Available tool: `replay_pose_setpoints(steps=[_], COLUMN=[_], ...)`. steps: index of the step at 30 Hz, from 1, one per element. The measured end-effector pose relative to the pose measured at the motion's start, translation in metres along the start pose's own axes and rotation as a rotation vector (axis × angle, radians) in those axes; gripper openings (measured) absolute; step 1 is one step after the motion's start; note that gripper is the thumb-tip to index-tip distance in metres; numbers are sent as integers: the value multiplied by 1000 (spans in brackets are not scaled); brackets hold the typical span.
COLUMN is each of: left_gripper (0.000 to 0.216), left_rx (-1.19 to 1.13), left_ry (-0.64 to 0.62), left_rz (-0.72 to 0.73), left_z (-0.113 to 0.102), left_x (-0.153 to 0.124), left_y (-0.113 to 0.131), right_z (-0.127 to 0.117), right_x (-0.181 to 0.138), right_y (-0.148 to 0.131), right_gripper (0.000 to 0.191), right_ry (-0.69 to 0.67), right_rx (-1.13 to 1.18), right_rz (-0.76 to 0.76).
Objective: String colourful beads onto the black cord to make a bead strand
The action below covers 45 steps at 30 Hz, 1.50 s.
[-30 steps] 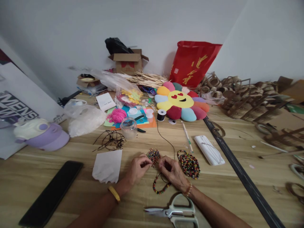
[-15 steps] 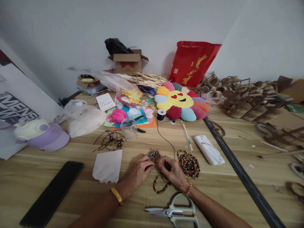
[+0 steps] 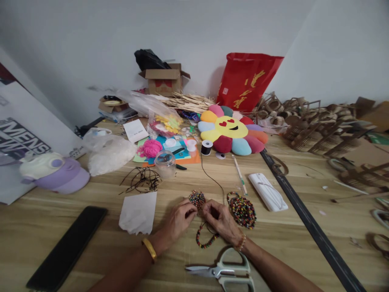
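The strand (image 3: 207, 242) lies on the bench (image 3: 288, 239) between the hands. The left hand (image 3: 179, 219) is pinched on the bead cluster (image 3: 197, 198), the right hand (image 3: 220, 219) is closed on the cord (image 3: 212, 178), which is best held taut.

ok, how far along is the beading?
Done: a beaded oval piece looks finished and lies beside the right hand. In hand: it and the left hand pinch a short bead strand. Left: the black cord runs uncut to its spool; scissors lie untouched.
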<state>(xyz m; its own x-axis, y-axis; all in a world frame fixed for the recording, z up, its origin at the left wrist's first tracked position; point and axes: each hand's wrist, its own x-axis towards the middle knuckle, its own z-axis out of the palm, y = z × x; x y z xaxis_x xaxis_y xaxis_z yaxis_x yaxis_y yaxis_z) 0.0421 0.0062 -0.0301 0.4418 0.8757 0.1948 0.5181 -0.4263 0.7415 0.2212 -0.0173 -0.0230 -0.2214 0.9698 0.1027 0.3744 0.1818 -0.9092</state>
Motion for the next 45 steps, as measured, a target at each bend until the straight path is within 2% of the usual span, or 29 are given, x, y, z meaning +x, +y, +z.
replay_pose_setpoints(steps=[5, 11, 17, 24, 45], left_gripper=[10, 9, 10, 13, 14], left_rx=[-191, -289, -402, -482, -432], left_ry=[54, 59, 63, 53, -34], left_rz=[-144, -212, -273, -278, -235], left_z=[-3, -5, 1, 2, -8], left_x=[3, 4, 3, 3, 5], left_y=[-1, 0, -10, -12, -3], right_z=[0, 0, -1, -1, -1], right_x=[0, -1, 0, 0, -1], right_y=[0, 3, 3, 3, -8], right_gripper=[14, 13, 16, 19, 19], right_ry=[-11, -15, -15, -12, -53], right_rx=[11, 7, 2, 15, -15], right_rz=[-8, -13, -12, -17, -57])
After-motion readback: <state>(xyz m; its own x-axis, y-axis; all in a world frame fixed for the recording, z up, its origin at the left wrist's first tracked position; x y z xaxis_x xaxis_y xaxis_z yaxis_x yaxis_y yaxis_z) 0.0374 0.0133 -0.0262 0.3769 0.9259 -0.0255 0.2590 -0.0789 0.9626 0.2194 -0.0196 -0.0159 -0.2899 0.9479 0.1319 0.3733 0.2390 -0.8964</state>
